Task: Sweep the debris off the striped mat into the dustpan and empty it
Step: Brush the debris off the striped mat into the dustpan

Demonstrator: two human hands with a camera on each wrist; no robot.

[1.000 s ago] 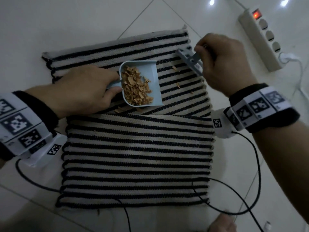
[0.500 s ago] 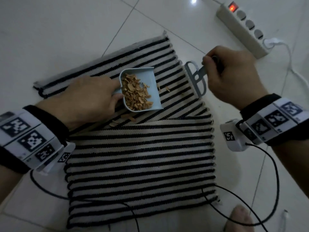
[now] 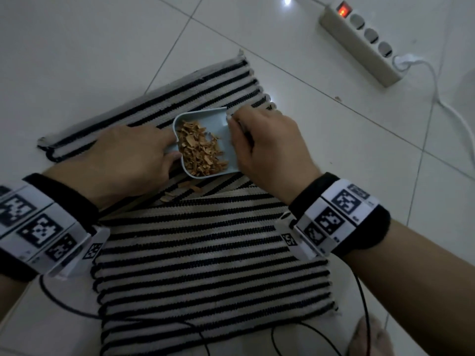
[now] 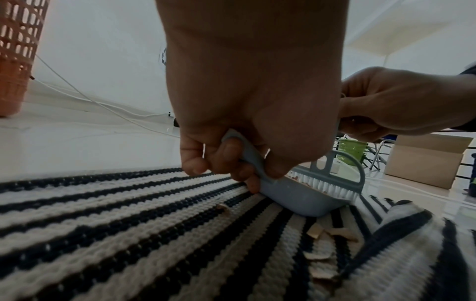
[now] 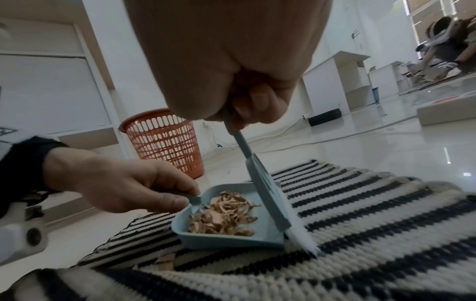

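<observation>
overhead, right hand [image 3: 267, 142] hides brush, right wrist shows it gripping brush [image 5: 273, 205] at dustpan [image 5: 268, 237], left hand [image 5: 123, 183] pinching handle

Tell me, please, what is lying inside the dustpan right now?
A heap of tan shavings lies inside the light blue dustpan. The right hand covers its open mouth from above, where the brush rests.

The head view is dim and bluish, with lamp glare spots on the glossy floor [image 3: 287, 0] at its far edge. Both wrist views are brighter, bent at the edges, their nearest mat [image 5: 335, 264] stripes soft.
</observation>
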